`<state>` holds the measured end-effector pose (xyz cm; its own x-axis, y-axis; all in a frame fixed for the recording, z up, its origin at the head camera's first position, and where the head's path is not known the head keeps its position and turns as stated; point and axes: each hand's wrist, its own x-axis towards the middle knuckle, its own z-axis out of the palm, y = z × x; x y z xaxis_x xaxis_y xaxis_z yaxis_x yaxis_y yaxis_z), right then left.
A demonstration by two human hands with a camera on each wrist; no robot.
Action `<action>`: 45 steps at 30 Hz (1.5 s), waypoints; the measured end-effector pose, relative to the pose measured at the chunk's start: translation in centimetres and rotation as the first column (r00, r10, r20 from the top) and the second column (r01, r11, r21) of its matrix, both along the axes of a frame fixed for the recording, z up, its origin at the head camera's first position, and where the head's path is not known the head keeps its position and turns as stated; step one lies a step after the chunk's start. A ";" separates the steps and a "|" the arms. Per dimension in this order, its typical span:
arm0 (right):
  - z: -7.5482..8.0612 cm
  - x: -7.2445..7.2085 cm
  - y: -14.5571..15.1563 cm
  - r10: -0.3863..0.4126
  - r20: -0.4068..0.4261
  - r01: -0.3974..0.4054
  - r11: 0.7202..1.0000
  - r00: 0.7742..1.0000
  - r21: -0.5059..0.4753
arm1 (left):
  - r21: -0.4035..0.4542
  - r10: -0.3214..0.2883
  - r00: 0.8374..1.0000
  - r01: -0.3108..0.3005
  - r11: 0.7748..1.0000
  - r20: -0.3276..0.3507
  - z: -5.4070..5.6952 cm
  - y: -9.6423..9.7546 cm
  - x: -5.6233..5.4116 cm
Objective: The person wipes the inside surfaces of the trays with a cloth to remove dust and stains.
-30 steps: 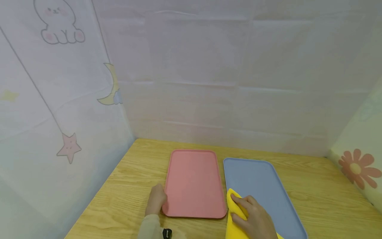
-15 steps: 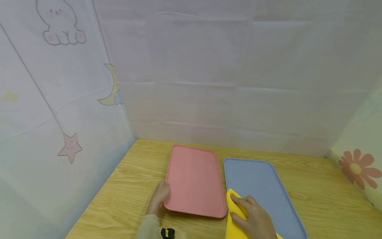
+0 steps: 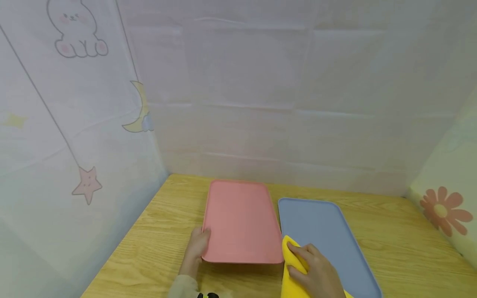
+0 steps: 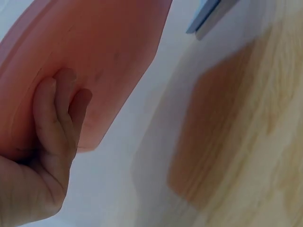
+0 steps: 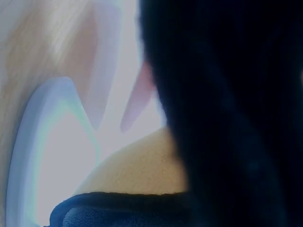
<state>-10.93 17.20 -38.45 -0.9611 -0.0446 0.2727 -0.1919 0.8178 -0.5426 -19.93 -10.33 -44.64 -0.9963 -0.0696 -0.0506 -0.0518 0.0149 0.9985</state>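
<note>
My left hand (image 3: 199,243) grips the left edge of a pink tray (image 3: 242,223), thumb over the rim. In the left wrist view the fingers (image 4: 49,111) spread against the tray's underside (image 4: 109,52), which is raised off the wood with its shadow below. In the head view my right hand (image 3: 316,269) pinches a folded yellow cloth (image 3: 292,279) over the near left part of a blue tray (image 3: 316,223). A dark strap or sleeve fills much of the right wrist view, where the blue tray (image 5: 57,156) shows at left.
Both trays are over a wooden table (image 3: 149,240), the blue one lying flat to the right. A pale curtain-like wall (image 3: 238,91) stands behind, with printed sheets at left and right. A dark band (image 3: 208,295) shows at the left wrist.
The left hand has taken hold of the pink tray's edge and lifted it; its near edge now stands clear of the table. The right hand and yellow cloth stay nearly still.
</note>
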 end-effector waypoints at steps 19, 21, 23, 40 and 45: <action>0.9 -0.6 0.0 0.028 -0.155 -0.031 0.999 0.988 -0.023 | 0.036 0.113 0.973 -0.108 0.993 -0.200 2.9 4.4 4.0; 1.5 -0.7 0.0 0.024 -0.150 -0.028 0.999 0.988 -0.028 | 0.004 0.125 0.968 -0.127 0.992 -0.218 2.9 4.7 4.3; 2.3 -0.9 0.0 0.015 -0.149 -0.020 0.999 0.989 -0.033 | -0.033 0.123 0.965 -0.134 0.990 -0.230 3.0 5.1 4.6; 7.0 -5.6 -3.3 0.067 -0.212 -0.065 0.998 0.975 0.019 | -0.047 -0.089 0.986 0.083 0.995 -0.141 3.8 8.9 7.5; 7.6 -6.3 -3.7 0.051 -0.247 -0.047 0.999 0.968 0.021 | -0.063 -0.168 0.960 0.157 0.985 -0.226 3.4 9.5 8.0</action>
